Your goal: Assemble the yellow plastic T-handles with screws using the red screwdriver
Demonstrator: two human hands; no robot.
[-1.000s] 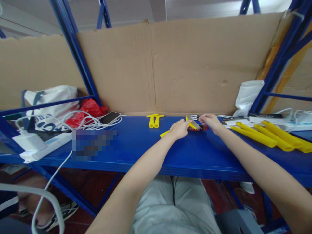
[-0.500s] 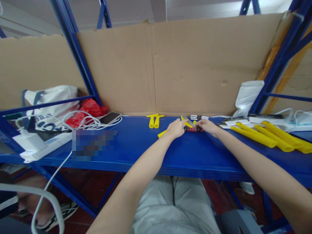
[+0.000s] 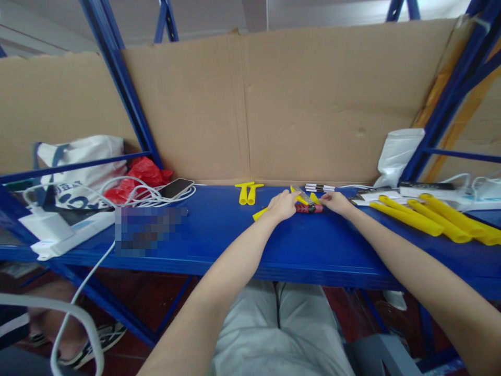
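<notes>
My left hand is closed around a yellow tube-shaped handle; its wide end sticks out to the left below my fingers. Beyond the fingertips, a yellow crosspiece with a clear, shiny strip shows at the other end. A small red-and-black object lies on the table just right of that hand. My right hand has its fingers pinched together beside a small yellow piece. Whatever is between those fingertips is too small to make out.
Two yellow T-shaped handles lie near the cardboard wall. Black-and-white striped pieces rest behind my hands. Several yellow tubes lie at right. A phone, white cables and a power strip occupy the left.
My right hand has shifted slightly right, away from the red-and-black object, and more of the small yellow piece shows. My left hand keeps its grip in nearly the same place.
</notes>
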